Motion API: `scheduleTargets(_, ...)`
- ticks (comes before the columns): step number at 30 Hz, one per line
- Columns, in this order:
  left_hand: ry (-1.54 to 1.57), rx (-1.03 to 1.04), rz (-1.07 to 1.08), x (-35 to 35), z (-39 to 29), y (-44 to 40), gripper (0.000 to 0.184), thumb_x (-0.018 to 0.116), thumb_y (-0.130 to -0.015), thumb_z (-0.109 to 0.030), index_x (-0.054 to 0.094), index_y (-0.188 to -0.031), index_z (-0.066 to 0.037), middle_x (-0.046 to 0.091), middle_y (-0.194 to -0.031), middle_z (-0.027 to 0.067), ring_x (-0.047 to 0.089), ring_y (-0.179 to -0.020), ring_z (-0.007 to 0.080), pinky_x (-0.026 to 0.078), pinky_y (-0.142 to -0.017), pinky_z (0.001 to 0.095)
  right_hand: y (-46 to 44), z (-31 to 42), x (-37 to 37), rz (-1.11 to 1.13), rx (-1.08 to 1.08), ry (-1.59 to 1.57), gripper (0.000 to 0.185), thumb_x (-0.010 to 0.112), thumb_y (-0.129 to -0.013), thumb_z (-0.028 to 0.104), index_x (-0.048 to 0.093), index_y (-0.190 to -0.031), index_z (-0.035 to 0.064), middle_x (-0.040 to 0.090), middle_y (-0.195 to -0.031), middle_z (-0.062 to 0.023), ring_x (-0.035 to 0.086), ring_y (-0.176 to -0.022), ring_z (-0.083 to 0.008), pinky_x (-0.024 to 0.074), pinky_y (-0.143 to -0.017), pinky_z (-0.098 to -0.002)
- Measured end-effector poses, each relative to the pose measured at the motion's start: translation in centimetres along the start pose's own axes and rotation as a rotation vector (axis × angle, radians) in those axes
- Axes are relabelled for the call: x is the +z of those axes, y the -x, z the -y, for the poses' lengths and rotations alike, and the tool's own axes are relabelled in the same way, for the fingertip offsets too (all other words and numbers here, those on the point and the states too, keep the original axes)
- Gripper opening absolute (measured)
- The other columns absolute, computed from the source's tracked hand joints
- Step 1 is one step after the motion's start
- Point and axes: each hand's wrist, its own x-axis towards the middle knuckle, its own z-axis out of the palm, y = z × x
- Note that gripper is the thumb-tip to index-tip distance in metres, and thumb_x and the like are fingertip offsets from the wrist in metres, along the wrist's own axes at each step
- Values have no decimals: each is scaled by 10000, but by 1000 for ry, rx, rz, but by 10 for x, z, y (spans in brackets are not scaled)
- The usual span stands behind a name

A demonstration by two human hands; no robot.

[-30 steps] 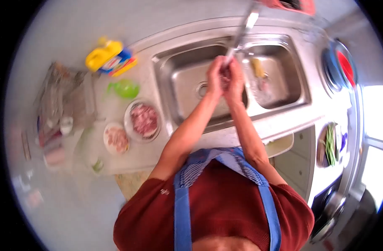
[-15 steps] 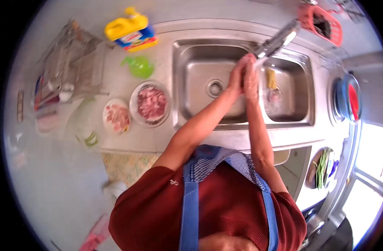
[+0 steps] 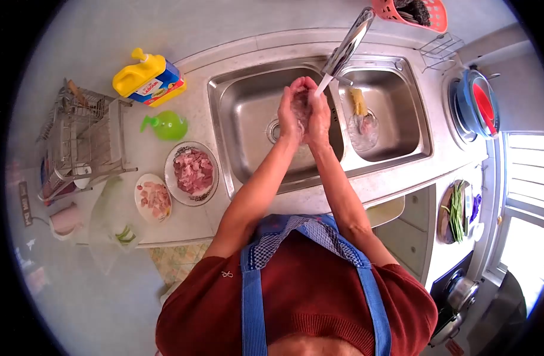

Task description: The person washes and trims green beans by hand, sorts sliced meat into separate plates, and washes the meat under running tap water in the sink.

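My left hand (image 3: 289, 113) and my right hand (image 3: 319, 115) are cupped side by side above the large sink basin (image 3: 254, 101). Between them lies something dark and wet that I cannot make out. Water from the silver faucet (image 3: 349, 41) runs onto my right hand's fingers. The small basin (image 3: 396, 107) on the right holds a yellow item (image 3: 359, 102) and a clear, crumpled-looking thing (image 3: 363, 132). A glass bowl of cut meat (image 3: 193, 172) stands left of the sink, beside a white plate of paler pieces (image 3: 154, 199).
A yellow detergent bottle (image 3: 150, 78) and a green spray bottle (image 3: 166, 125) stand at the back left. Further left is a wire rack (image 3: 88, 136). Blue and red basins (image 3: 476, 104) are at the right, a pink basket (image 3: 441, 18) behind. Green beans (image 3: 456, 212) lie on the lower right.
The camera view has swung about. My hands were pressed together close under the faucet; now they are cupped and further apart, with the dark thing showing between them.
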Motion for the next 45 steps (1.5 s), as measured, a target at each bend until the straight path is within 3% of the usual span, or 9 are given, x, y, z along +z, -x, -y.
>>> scheduleTargets(6,50,-223,-92,-36,11,-34,276,412,-883,-280,553,-959,-56,574,-937,59,538,-901,187,418,-815,300,-30,2,-2,129,-179,811,360,458,-880,240,475,-1157,11,498,-1139,-150,467,-1057,-272,368,-907,-340)
scheduleTargets(8,91,-44,28,-32,17,-28,273,397,-887,-276,554,-968,-67,575,-929,54,537,-895,184,427,-801,310,-23,3,-7,154,-226,929,377,449,-884,246,462,-1179,11,484,-1164,-171,453,-1081,-291,358,-921,-346)
scheduleTargets(13,175,-120,38,-91,40,22,242,380,-909,-303,531,-931,-116,560,-928,31,546,-902,183,440,-831,312,41,-17,-22,243,-480,1123,344,545,-792,137,488,-1101,-3,472,-1133,-221,438,-1061,-366,375,-888,-404)
scheduleTargets(16,263,-199,-176,-69,12,70,244,381,-910,-304,530,-961,-118,557,-993,49,537,-964,213,422,-895,367,64,-28,-22,416,-384,1131,293,570,-747,113,515,-1009,-7,506,-1046,-198,462,-1002,-368,382,-859,-410)
scheduleTargets(23,30,-385,-354,-72,-71,124,223,388,-897,-244,511,-1002,-90,546,-1053,66,517,-1005,207,393,-934,379,92,-57,-3,724,-698,1260,156,618,-724,189,530,-782,75,554,-840,-82,541,-849,-237,318,-968,-424)
scheduleTargets(29,-68,-418,-309,-70,-92,115,214,390,-897,-243,511,-990,-92,548,-1035,62,520,-988,201,398,-922,377,103,-55,27,721,-786,1182,145,603,-742,221,519,-765,104,515,-728,-48,523,-738,-229,368,-774,-365)
scheduleTargets(37,2,-416,-200,-72,-80,108,203,392,-897,-242,510,-973,-95,551,-1011,58,524,-965,193,404,-905,374,91,-63,18,595,-640,1209,111,591,-750,200,532,-777,110,538,-711,-59,528,-736,-244,371,-709,-381)
scheduleTargets(43,237,-319,325,-90,-53,98,195,394,-897,-241,510,-961,-98,553,-993,55,527,-948,187,409,-893,372,85,-45,21,625,-642,1298,107,628,-692,102,577,-786,88,561,-734,-82,526,-738,-276,379,-663,-399)
scheduleTargets(45,353,-408,82,-79,-56,97,196,394,-897,-248,503,-922,-86,551,-938,56,533,-885,162,444,-813,353,86,-31,18,683,-636,1255,212,548,-806,159,541,-976,34,562,-957,-183,530,-893,-356,408,-825,-423)
